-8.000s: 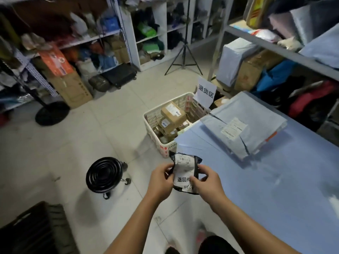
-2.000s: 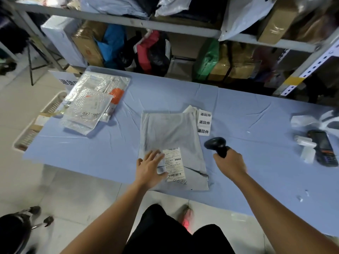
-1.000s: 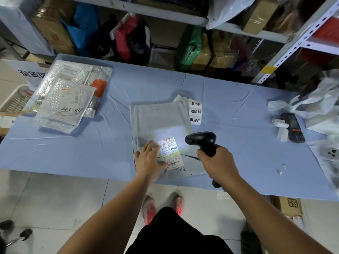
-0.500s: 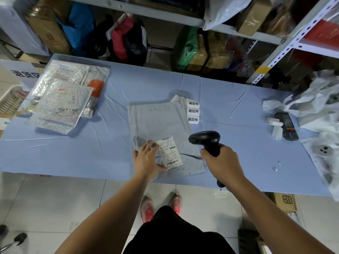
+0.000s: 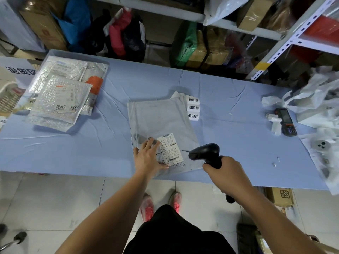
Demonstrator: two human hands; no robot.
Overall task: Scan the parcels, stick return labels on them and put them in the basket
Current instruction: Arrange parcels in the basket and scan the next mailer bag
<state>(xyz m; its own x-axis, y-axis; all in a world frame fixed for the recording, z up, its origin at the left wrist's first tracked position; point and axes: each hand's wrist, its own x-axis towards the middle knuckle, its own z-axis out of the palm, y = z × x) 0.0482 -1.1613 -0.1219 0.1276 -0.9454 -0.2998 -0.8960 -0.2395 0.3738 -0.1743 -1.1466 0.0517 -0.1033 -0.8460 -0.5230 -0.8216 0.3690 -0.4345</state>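
The person wore a plain black garment (image 5: 176,233) over the lower body, seen at 6 o'clock in the view. Just at 12 o'clock from it were the left shoe (image 5: 147,208) and the right shoe (image 5: 175,201), both pinkish red with paler, whitish toes. The left forearm (image 5: 113,213) at 7 o'clock and the right forearm (image 5: 256,208) at 5 o'clock were uncovered along their whole visible length, down to the left grip (image 5: 148,158) and the right grip (image 5: 225,173).

Flat grey parcel (image 5: 161,123), shipping label (image 5: 170,147) up

Parcel (image 5: 161,121) ctr of table (image 5: 229,92), label strip (image 5: 193,107) behind-right, mailers (image 5: 60,99) left, PDA (image 5: 286,121) right.
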